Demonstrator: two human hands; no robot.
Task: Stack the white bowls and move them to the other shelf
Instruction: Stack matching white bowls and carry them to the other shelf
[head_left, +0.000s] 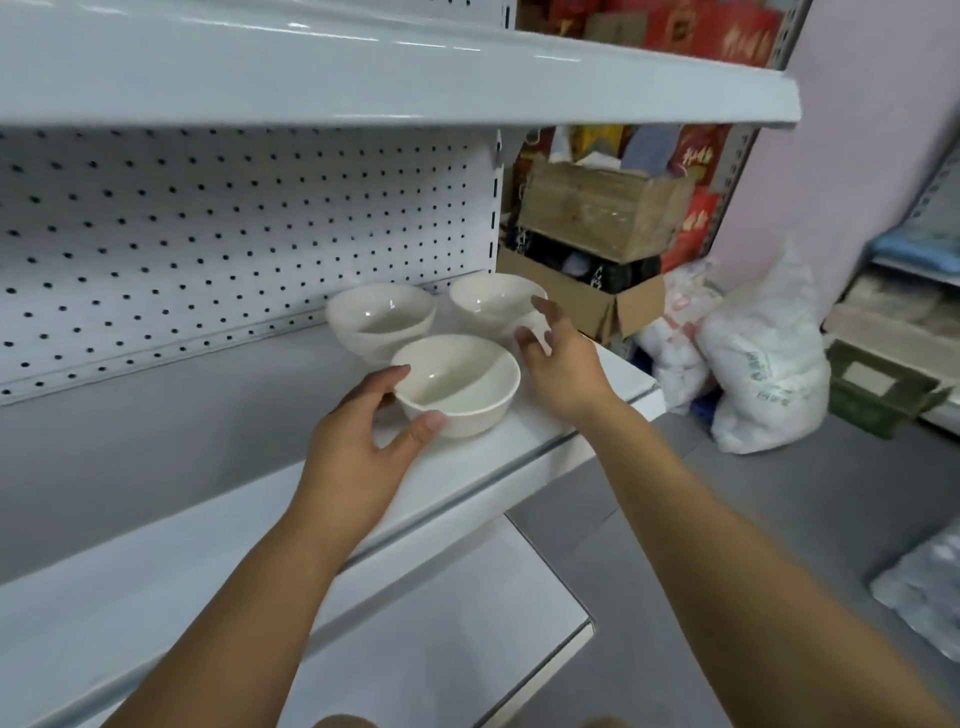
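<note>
**To stack without a clatter, lift straight and lower level**

Hold with the left grip (363, 441), clamped on the near bowl (457, 384) by the shelf (156, 493) front edge, toward its right end: thumb on the near wall, fingers at the left rim. Use the right grip (561, 364), spread apart and holding nothing, to steady the back-right bowl (488, 299) near the rear right corner; cannot tell whether touching. Raise level, clear the rims, centre over that bowl or the back-left bowl (382, 317) beside it, then lower until seated. Avoid dragging across the front edge.
</note>
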